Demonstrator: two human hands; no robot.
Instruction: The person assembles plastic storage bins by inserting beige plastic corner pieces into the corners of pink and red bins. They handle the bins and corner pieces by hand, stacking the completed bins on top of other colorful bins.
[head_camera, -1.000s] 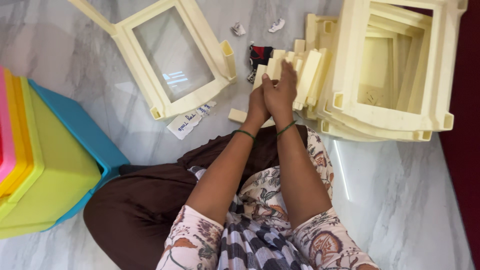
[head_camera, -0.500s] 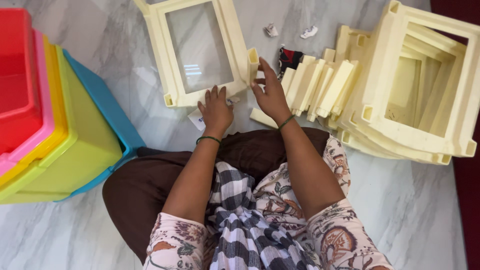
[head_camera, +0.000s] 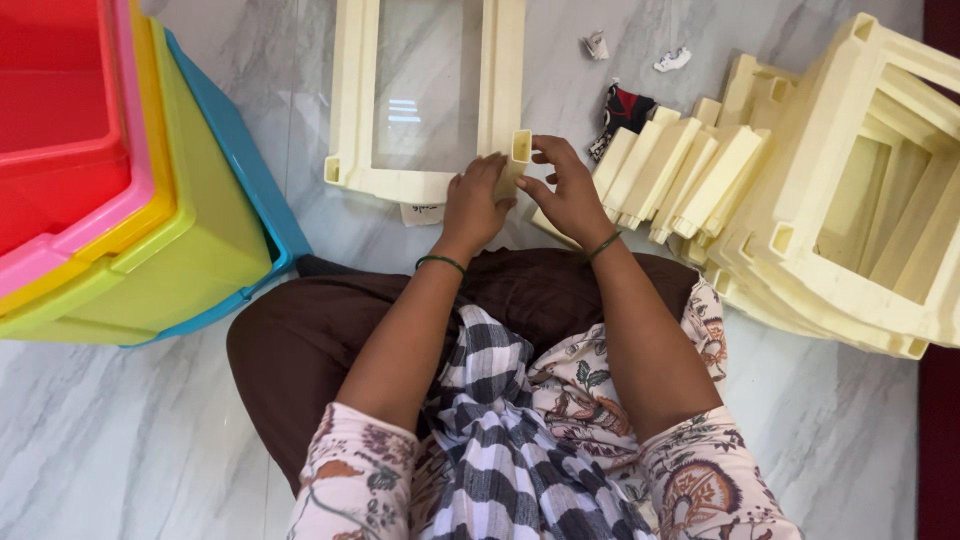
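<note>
A cream plastic rectangular frame (head_camera: 352, 100) lies flat on the marble floor in front of me. At its near right corner a short cream hollow post (head_camera: 517, 160) stands up. My left hand (head_camera: 472, 208) grips the lower part of that post and the frame corner. My right hand (head_camera: 568, 195) pinches the post's top from the right side. Both wrists wear thin green bands. I sit cross-legged, with my brown trousers and a checked cloth below the hands.
A row of cream posts (head_camera: 670, 175) lies right of my hands. Stacked cream frames (head_camera: 850, 230) fill the right side. Nested coloured bins (head_camera: 130, 180) (red, pink, yellow, green, blue) stand at left. Paper scraps (head_camera: 672, 60) and a dark cloth (head_camera: 622, 108) lie beyond.
Both hands left the pile of posts and moved left onto the frame. The frame now lies squarer before me, and both hands grip the post at its corner.
</note>
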